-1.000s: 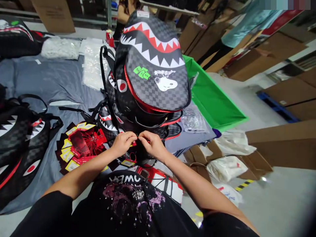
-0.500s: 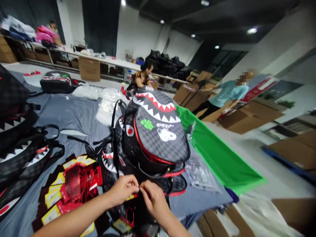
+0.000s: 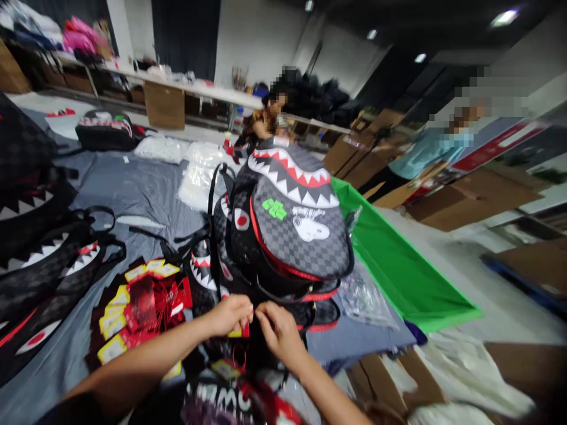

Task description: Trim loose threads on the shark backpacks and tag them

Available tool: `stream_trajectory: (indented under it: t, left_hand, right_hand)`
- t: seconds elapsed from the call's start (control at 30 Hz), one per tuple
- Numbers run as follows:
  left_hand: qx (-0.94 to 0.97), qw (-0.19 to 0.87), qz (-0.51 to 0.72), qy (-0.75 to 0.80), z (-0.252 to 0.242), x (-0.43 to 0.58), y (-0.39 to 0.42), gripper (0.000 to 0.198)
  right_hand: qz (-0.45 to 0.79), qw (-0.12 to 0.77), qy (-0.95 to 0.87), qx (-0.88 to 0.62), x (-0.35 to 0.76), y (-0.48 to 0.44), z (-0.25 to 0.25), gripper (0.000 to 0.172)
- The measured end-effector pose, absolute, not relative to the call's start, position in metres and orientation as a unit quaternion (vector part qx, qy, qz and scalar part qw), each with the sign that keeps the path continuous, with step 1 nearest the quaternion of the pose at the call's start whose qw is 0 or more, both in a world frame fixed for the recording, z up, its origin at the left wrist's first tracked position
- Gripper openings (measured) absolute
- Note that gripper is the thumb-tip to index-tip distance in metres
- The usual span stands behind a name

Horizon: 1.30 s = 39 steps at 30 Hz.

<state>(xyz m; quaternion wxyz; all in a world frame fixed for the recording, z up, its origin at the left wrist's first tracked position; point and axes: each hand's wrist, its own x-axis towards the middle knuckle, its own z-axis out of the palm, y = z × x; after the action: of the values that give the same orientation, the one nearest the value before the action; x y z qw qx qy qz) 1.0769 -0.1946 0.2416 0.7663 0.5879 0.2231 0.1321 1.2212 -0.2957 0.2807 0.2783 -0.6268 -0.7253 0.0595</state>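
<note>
My left hand (image 3: pixel 233 314) is closed in a pinch, and a red-and-yellow hang tag (image 3: pixel 239 332) shows just under its fingers. Facing it, my right hand (image 3: pixel 280 330) also pinches, its fingertips almost touching the left ones. A speck of red shows between them; what the right fingers hold is too small to make out. Right behind the hands stands a stack of black checked backpacks (image 3: pixel 301 236) with shark teeth and a white dog print. To the left lies a fanned pile of hang tags (image 3: pixel 144 307) with red strings.
More shark-teeth backpacks (image 3: pixel 35 254) are piled at the left. Clear plastic bags (image 3: pixel 201 177) lie on the grey cloth (image 3: pixel 133 183). A green fabric bin (image 3: pixel 407 277) stands to the right, near cardboard boxes (image 3: pixel 478 198). Two people are farther back, one sitting and one standing.
The view has shifted, so the backpacks sit slightly higher and farther right. Both hands keep pinching close together, with a small gap now between their fingertips.
</note>
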Motion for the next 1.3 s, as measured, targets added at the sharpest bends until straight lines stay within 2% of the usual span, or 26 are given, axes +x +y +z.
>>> stream_trajectory:
  t: [0.23, 0.37, 0.43, 0.57, 0.63, 0.83, 0.97, 1.07, 1.17, 1.3]
  left_hand:
    - [0.610, 0.747, 0.159, 0.209, 0.238, 1.072, -0.188, 0.033]
    - [0.664, 0.682, 0.226, 0.208, 0.240, 1.067, -0.193, 0.020]
    - [0.682, 0.660, 0.233, 0.215, 0.241, 1.067, -0.195, 0.023]
    - [0.620, 0.737, 0.167, 0.211, 0.239, 1.069, -0.194, 0.035]
    - [0.601, 0.759, 0.152, 0.200, 0.238, 1.069, -0.192, 0.034]
    - [0.599, 0.741, 0.218, 0.212, 0.241, 1.064, -0.195, 0.021]
    - [0.608, 0.737, 0.207, 0.210, 0.237, 1.064, -0.199, 0.027]
    - [0.613, 0.733, 0.214, 0.204, 0.235, 1.063, -0.201, 0.022]
    - [0.632, 0.708, 0.230, 0.217, 0.236, 1.061, -0.202, 0.014]
    - [0.707, 0.606, 0.268, 0.248, 0.237, 1.058, -0.204, 0.008]
  right_hand:
    - [0.105, 0.295, -0.697, -0.645, 1.217, -0.291, 0.286, 0.017]
    - [0.103, 0.304, -0.689, -0.649, 1.216, -0.292, 0.288, 0.015]
    - [0.087, 0.306, -0.697, -0.643, 1.215, -0.293, 0.287, 0.015]
    - [0.051, 0.293, -0.724, -0.622, 1.217, -0.293, 0.284, 0.013]
    - [0.050, 0.293, -0.726, -0.620, 1.217, -0.293, 0.283, 0.012]
    - [0.051, 0.297, -0.722, -0.622, 1.215, -0.294, 0.285, 0.011]
    - [0.048, 0.291, -0.725, -0.622, 1.214, -0.294, 0.283, 0.011]
    - [0.061, 0.292, -0.717, -0.630, 1.214, -0.295, 0.282, 0.012]
    - [0.070, 0.286, -0.714, -0.635, 1.212, -0.295, 0.283, 0.012]
    - [0.074, 0.296, -0.707, -0.638, 1.209, -0.297, 0.286, 0.012]
